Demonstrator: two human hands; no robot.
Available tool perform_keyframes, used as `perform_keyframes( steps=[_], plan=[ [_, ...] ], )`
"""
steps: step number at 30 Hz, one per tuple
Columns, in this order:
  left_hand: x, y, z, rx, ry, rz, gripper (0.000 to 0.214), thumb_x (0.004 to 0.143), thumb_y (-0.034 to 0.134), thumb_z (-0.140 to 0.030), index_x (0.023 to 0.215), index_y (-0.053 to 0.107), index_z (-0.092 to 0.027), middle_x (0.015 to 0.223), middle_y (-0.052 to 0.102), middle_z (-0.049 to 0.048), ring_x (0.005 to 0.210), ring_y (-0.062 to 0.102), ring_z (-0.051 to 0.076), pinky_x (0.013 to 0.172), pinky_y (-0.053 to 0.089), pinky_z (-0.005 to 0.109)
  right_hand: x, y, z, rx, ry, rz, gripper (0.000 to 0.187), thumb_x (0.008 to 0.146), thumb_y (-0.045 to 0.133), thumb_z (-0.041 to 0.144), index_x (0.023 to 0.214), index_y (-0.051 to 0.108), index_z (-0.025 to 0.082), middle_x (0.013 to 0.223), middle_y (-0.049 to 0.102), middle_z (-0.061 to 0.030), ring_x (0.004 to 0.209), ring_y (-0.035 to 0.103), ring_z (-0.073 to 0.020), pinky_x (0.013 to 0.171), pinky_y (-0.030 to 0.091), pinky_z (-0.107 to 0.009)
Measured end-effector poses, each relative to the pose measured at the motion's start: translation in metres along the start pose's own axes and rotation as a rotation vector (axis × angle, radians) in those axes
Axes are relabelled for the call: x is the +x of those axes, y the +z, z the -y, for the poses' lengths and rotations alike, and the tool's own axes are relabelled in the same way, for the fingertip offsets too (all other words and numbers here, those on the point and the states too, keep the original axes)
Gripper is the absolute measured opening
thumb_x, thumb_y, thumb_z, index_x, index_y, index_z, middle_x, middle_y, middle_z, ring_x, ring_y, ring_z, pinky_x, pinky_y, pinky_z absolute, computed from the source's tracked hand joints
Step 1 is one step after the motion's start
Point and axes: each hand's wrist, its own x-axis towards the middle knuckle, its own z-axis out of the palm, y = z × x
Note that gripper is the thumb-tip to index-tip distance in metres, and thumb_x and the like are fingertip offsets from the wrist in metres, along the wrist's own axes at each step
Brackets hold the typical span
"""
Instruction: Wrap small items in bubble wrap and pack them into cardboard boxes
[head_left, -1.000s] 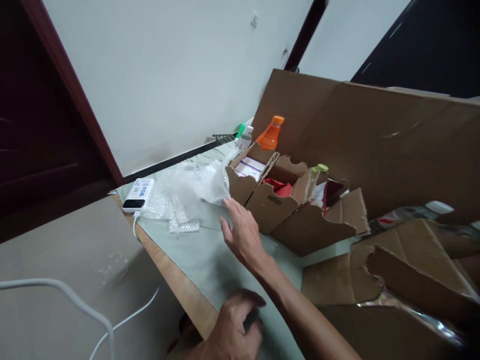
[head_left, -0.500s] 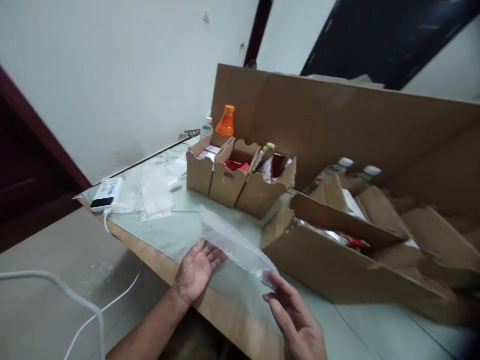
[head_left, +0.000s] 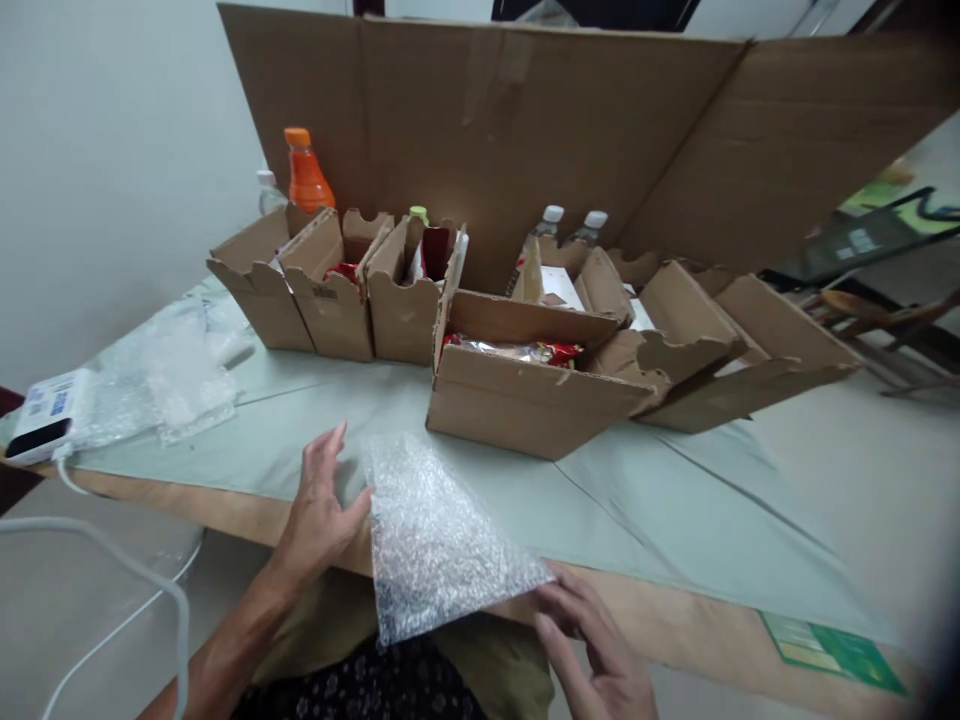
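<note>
A clear bubble wrap bag (head_left: 442, 545) hangs over the table's front edge, its upper part toward the tabletop. My right hand (head_left: 596, 640) pinches its right corner between thumb and fingers. Beside the bag's left edge is my left hand (head_left: 322, 505), fingers apart and the thumb close to the plastic; it grips nothing. Just beyond the bag stands a long cardboard box (head_left: 525, 405) with shiny red and clear packets (head_left: 517, 350) inside.
Cardboard bins (head_left: 337, 320) line the back left, near an orange bottle (head_left: 307, 175). More bubble wrap (head_left: 187, 370) lies at left beside a white device (head_left: 49, 415) with a cable. A tall cardboard panel (head_left: 480, 140) stands behind. Tilted boxes (head_left: 690, 310) fill the right.
My view has swung to the right. The bubble wrap bag has turned its broad face toward me and come nearer, still in my right hand. My left hand has turned from palm up to sideways.
</note>
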Motion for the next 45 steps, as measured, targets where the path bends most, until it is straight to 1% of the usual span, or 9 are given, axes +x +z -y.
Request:
perform_keyframes(
  steps=[4,8,14,17,20,22,28,39,45],
  plan=[
    [0.010,0.009,0.004,0.170,0.262,0.171,0.055,0.081,0.063,-0.018,0.135,0.061,-0.029,0.164,0.023,0.0106,0.147,0.031,0.039,0.112,0.038,0.061,0.005,0.017,0.006,-0.259,-0.235,-0.200,0.047,0.092,0.063,0.022,0.137,0.054,0.023,0.150,0.048,-0.0155,0.134,0.053,-0.0334,0.103,0.051,-0.055],
    [0.014,0.018,0.001,0.168,0.341,0.212,0.025,0.087,0.057,-0.019,0.102,0.076,-0.025,0.160,0.036,0.0093,0.146,0.034,0.035,0.112,0.039,0.059,0.026,0.028,0.019,-0.427,-0.342,-0.178,0.063,0.093,0.058,0.016,0.152,0.037,0.025,0.151,0.046,-0.0167,0.135,0.049,-0.0346,0.101,0.048,-0.054],
    [0.010,-0.009,-0.046,0.103,0.327,0.224,0.017,0.090,0.058,-0.028,0.079,0.069,-0.021,0.137,0.063,0.0139,0.132,0.054,0.031,0.108,0.045,0.049,0.058,0.020,0.038,-0.216,-0.387,-0.172,0.030,0.092,0.052,0.010,0.113,0.068,0.025,0.120,0.068,-0.0100,0.114,0.063,-0.0282,0.093,0.051,-0.045],
    [0.013,-0.034,-0.072,0.047,0.229,0.274,0.012,0.090,0.062,-0.031,0.094,0.068,-0.021,0.113,0.074,0.0107,0.107,0.069,0.024,0.096,0.052,0.040,0.062,0.015,0.052,0.160,-0.205,-0.027,0.017,0.095,0.055,0.019,0.097,0.071,0.023,0.092,0.073,-0.0044,0.084,0.070,-0.0190,0.073,0.056,-0.029],
    [0.018,-0.051,-0.080,-0.018,0.077,0.290,0.053,0.084,0.071,-0.036,0.133,0.054,-0.023,0.110,0.074,0.0088,0.104,0.070,0.024,0.094,0.053,0.039,0.061,0.011,0.058,0.382,0.072,0.019,0.015,0.093,0.062,0.032,0.092,0.072,0.021,0.071,0.069,-0.0008,0.060,0.061,-0.0132,0.054,0.049,-0.022],
    [0.021,-0.056,-0.073,-0.115,-0.038,0.338,0.073,0.083,0.071,-0.040,0.147,0.040,-0.021,0.112,0.073,0.0111,0.107,0.068,0.026,0.094,0.052,0.041,0.058,0.012,0.055,0.467,0.186,-0.004,0.021,0.091,0.066,0.040,0.089,0.072,0.020,0.065,0.065,0.0005,0.052,0.052,-0.0106,0.048,0.044,-0.020],
    [0.010,-0.037,-0.033,-0.456,-0.318,0.451,0.084,0.084,0.066,-0.047,0.154,0.030,-0.017,0.118,0.069,0.0127,0.106,0.066,0.024,0.093,0.050,0.036,0.052,0.019,0.035,0.570,0.439,0.023,0.035,0.085,0.069,0.053,0.087,0.065,0.018,0.063,0.057,0.0026,0.047,0.042,-0.0078,0.042,0.035,-0.019],
    [0.020,0.010,-0.032,-0.063,-0.154,0.398,0.067,0.083,0.055,-0.037,0.144,0.046,-0.011,0.068,0.051,-0.0062,0.063,0.049,0.014,0.064,0.040,0.027,0.047,0.010,0.021,0.210,0.361,0.047,0.044,0.085,0.065,0.051,0.110,0.063,0.015,0.063,0.063,0.0000,0.059,0.060,-0.0171,0.055,0.049,-0.026],
    [0.028,0.017,-0.025,0.210,-0.113,0.339,0.071,0.078,0.055,-0.037,0.144,0.046,-0.011,0.076,0.060,-0.0018,0.067,0.055,0.017,0.070,0.042,0.032,0.036,0.006,0.013,0.087,0.339,-0.041,0.049,0.089,0.061,0.048,0.126,0.060,0.016,0.080,0.072,-0.0040,0.068,0.067,-0.0178,0.064,0.056,-0.028]
  ],
)
